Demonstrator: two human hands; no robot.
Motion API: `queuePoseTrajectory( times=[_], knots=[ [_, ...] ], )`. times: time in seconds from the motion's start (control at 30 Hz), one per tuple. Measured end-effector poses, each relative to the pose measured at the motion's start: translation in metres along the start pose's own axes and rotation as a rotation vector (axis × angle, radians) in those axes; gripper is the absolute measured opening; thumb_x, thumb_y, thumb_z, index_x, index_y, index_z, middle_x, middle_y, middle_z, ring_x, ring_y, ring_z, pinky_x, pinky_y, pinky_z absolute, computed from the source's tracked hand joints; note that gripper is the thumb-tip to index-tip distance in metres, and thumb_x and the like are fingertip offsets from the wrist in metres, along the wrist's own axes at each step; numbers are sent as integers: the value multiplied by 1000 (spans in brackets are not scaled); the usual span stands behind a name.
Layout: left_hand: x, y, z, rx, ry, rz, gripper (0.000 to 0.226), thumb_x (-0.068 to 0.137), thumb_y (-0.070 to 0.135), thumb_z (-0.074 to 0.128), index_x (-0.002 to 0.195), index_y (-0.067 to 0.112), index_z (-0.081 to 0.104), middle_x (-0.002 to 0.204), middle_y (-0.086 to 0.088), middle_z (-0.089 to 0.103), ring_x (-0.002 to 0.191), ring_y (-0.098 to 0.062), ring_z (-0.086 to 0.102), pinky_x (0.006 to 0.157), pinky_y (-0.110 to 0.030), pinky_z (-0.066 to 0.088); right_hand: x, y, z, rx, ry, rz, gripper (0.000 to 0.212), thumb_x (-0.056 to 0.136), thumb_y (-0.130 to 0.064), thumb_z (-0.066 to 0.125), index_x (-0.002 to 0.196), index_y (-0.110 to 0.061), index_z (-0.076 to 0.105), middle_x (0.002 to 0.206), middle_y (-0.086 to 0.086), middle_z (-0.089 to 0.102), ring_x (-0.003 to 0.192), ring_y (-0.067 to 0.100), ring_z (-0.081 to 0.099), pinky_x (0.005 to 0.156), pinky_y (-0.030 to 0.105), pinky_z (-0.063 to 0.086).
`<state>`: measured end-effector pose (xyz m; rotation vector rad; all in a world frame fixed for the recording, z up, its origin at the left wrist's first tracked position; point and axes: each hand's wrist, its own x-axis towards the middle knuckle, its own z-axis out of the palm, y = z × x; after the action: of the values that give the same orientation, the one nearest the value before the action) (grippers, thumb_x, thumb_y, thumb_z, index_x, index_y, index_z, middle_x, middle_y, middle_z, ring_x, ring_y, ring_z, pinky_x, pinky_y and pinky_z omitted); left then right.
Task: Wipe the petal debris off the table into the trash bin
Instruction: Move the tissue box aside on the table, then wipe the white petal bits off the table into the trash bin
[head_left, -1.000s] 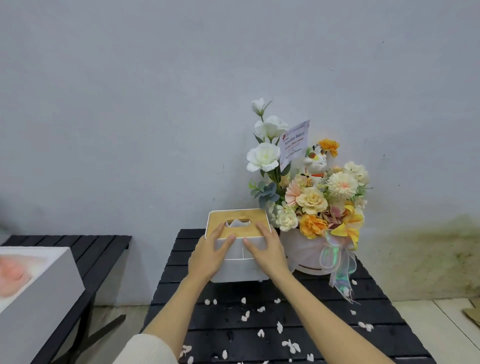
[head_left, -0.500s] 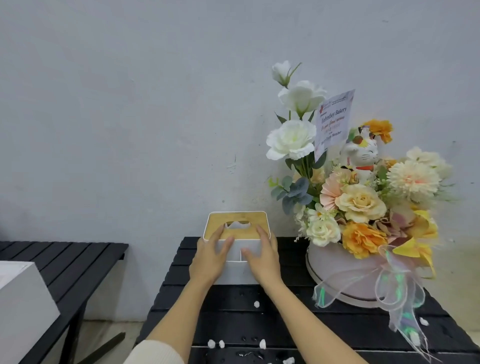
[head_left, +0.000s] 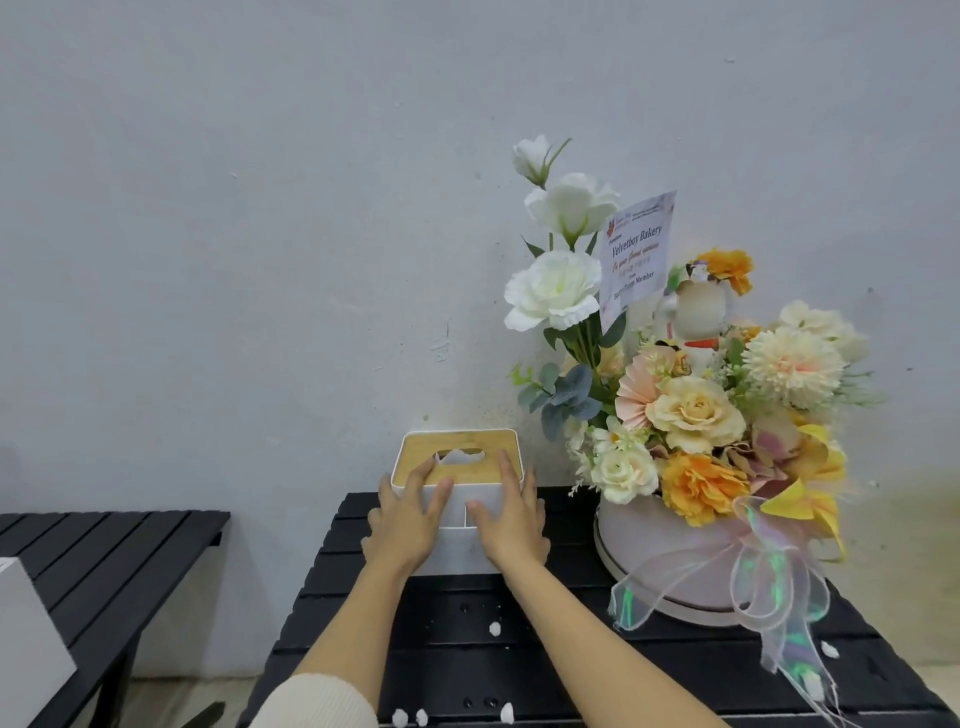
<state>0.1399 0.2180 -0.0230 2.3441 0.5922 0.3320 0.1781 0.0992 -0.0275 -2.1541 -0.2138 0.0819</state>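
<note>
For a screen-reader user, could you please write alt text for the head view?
Both hands, left hand and right hand, rest on a white tissue box with a wooden lid on a black slatted table. A flower arrangement stands to its right, and white petals dot the table.

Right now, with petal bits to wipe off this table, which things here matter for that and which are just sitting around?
For the job:
- petal bits scattered on the black slatted table
- tissue box, both the left hand and the right hand on it

No trash bin is in view.

Just sitting around:
- flower arrangement with its ribbon
- bakery card
- second black table
- white box
</note>
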Motion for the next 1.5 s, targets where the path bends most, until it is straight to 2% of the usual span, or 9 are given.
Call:
queuePoseTrajectory(
  times=[0.2, 0.43, 0.57, 0.7, 0.9, 1.03, 1.17, 1.33, 1.5],
  knots=[
    [-19, 36, -2, 365, 62, -18, 51, 96, 53, 16, 144, 46, -2, 152, -6, -28, 141, -38, -6, 107, -63, 15, -30, -5, -14, -125, 72, -60, 55, 98, -38, 37, 147, -38, 12, 158, -11, -4, 146, 22, -5, 111, 62, 8],
    [-84, 63, 13, 465, 63, 106, 59, 95, 56, 17, 145, 39, -10, 157, -8, -12, 143, -31, -3, 109, -54, 19, -78, 19, -64, -201, 155, -80, 53, 98, -33, 35, 147, -28, 16, 155, -4, 22, 144, 18, 18, 112, 44, 27],
    [-136, 75, 17, 449, -82, 119, 58, 96, 53, 13, 146, 35, -12, 157, -7, -9, 144, -30, -8, 112, -55, 11, -126, 26, -92, -185, 259, -33, 42, 96, -30, 43, 138, -26, 42, 130, -3, 58, 120, 15, 53, 98, 33, 41],
    [-189, 88, 12, 426, -161, 168, 56, 97, 50, 13, 147, 34, -8, 158, -5, 2, 144, -29, -6, 113, -54, 9, -183, 27, -122, -224, 419, -20, 27, 95, -25, 47, 117, -26, 62, 106, -5, 72, 100, 13, 64, 91, 29, 38],
    [-263, 104, 11, 357, -298, 264, 55, 98, 48, 16, 148, 34, -3, 158, -4, -2, 144, -28, -5, 113, -53, 9, -252, 49, -151, -324, 368, 100, 45, 89, -24, 55, 132, -28, 45, 121, -6, 61, 118, 12, 51, 102, 33, 30],
    [-303, 107, 20, 401, -401, 308, 55, 98, 47, 17, 148, 32, 0, 158, -6, -1, 144, -29, -4, 113, -54, 8, -292, 76, -176, -311, 413, 171, 34, 95, -30, 46, 129, -25, 52, 118, -2, 66, 114, 18, 57, 105, 37, 30],
    [-330, 105, 34, 396, -475, 314, 56, 98, 47, 19, 149, 29, 3, 158, -6, 1, 144, -30, -3, 112, -54, 9, -319, 110, -201, -319, 438, 241, 34, 96, -19, 44, 127, -23, 55, 110, 4, 70, 110, 24, 58, 107, 40, 32],
    [-343, 103, 59, 372, -429, 335, 53, 99, 45, 17, 148, 30, 7, 158, -4, 6, 144, -27, 2, 113, -51, 10, -325, 147, -216, -390, 419, 275, 40, 92, -26, 51, 132, -25, 49, 119, 6, 66, 139, 23, 30, 114, 43, 18],
    [-350, 111, 72, 324, -440, 336, 51, 99, 42, 19, 148, 30, 10, 157, -2, 9, 144, -26, 2, 114, -51, 11, -342, 169, -234, -629, 280, 343, 42, 95, -47, 35, 134, -34, 44, 153, 1, 29, 144, 29, 11, 113, 56, 6]
  ],
)
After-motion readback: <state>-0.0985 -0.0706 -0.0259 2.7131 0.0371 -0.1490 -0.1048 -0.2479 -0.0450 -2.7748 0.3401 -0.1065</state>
